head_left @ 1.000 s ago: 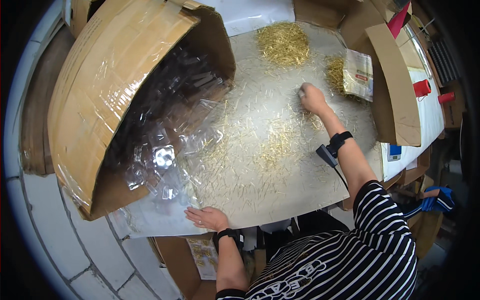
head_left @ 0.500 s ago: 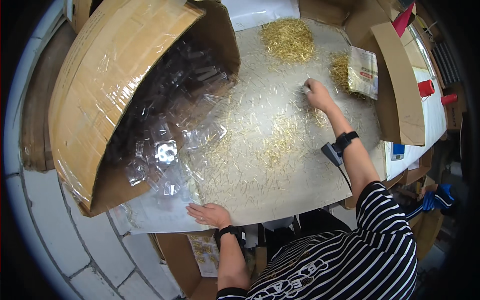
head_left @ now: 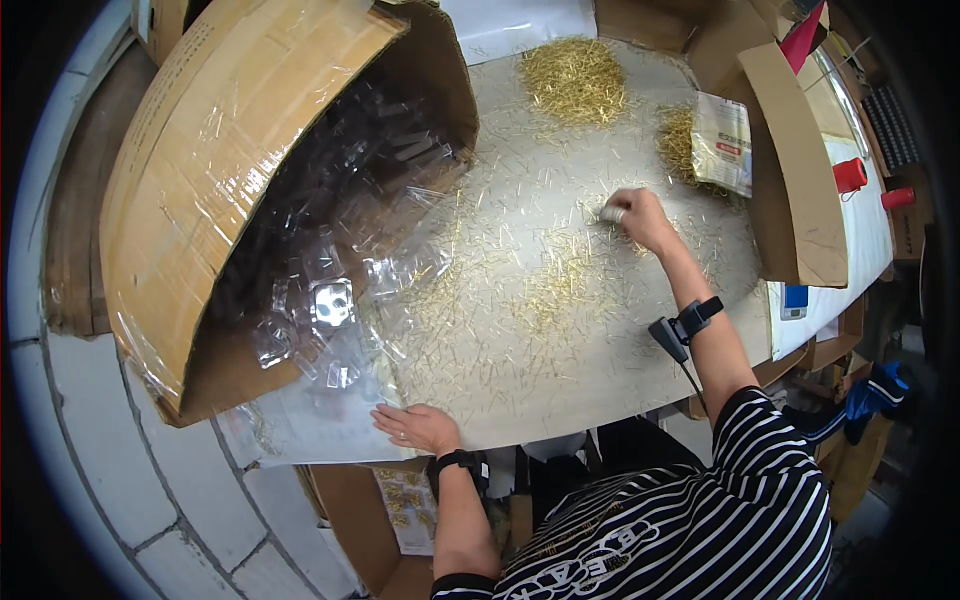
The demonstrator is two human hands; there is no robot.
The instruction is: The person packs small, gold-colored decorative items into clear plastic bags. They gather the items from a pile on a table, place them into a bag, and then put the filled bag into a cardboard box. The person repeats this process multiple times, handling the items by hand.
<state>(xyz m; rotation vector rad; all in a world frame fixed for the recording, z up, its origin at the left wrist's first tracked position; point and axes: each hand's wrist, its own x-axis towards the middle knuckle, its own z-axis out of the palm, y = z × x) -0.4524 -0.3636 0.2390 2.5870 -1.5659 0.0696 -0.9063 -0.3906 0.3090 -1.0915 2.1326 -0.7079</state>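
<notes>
My left hand point(head_left: 418, 428) lies flat at the table's near edge, its fingers stretched out on the pale sheet point(head_left: 300, 425). Over the right part of the table, my right hand point(head_left: 640, 218) has its fingers closed round a small whitish thing point(head_left: 611, 214) that I cannot make out. Thin gold-coloured pins point(head_left: 560, 285) are scattered widely on the table surface point(head_left: 500, 400) below and around it. A dense heap of such pins point(head_left: 573, 80) sits at the far side. A smaller heap point(head_left: 677, 145) lies to the right, partly covered by a printed packet point(head_left: 722, 145).
At the left, a big cardboard box point(head_left: 225, 130) lies tipped open, with clear plastic boxes point(head_left: 330, 305) spilling out. A cardboard wall point(head_left: 800, 180) bounds the right side, with red spools point(head_left: 851, 176) beyond. Below the near edge stands an open carton point(head_left: 350, 530) holding carded golden pieces.
My right hand has come nearer to me over the scattered pins, its fingers still closed. My left hand stays in place.
</notes>
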